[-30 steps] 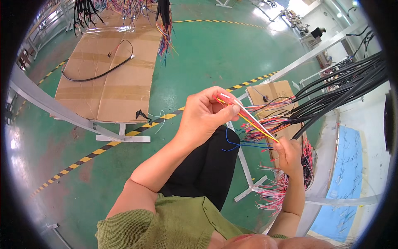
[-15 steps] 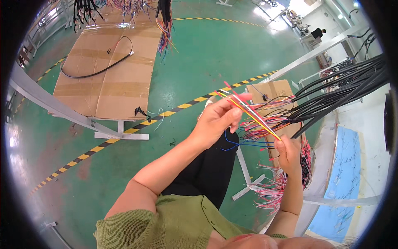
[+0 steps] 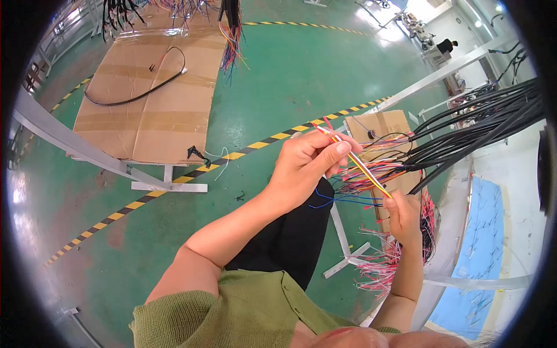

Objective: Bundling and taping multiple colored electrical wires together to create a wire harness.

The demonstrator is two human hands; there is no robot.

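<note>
Head view shows slim, straight red, white and yellow wires (image 3: 369,173) left of the black cables (image 3: 476,130), pinched thumb-to-finger by left hand (image 3: 304,165) and right hand (image 3: 405,217).

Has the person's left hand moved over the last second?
Yes: the left hand, pinching the wires, has shifted rightward, closer to the cardboard at the right, which stays almost put in the view.

green floor (image 3: 278,69) | yellow-black floor tape (image 3: 278,137) | pale metal frame (image 3: 69,141) | white wall (image 3: 469,42)
</note>
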